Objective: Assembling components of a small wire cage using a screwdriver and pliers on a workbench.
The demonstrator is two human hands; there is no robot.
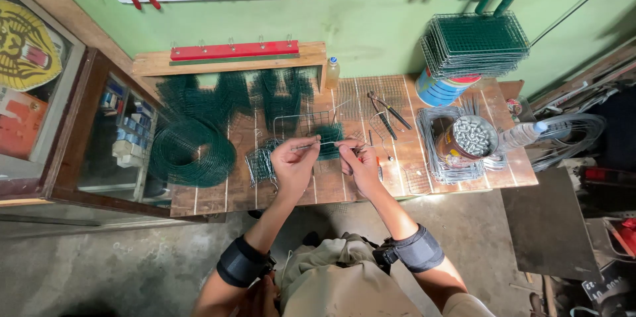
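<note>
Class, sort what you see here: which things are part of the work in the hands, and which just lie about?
In hand:
left hand
right hand
thin wire held between them
small wire mesh pieces

Lying about:
green mesh roll
pliers
can of metal bits
stacked mesh panels
plastic bottle

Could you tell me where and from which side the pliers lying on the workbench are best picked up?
Grip the pliers by the dark handles, probably from above on the near side. They lie flat on the wooden workbench, handles spread toward the person and jaws pointing at the wall, beyond the right hand. Wire mesh lies close by, so fingers should close across both handles.
</note>
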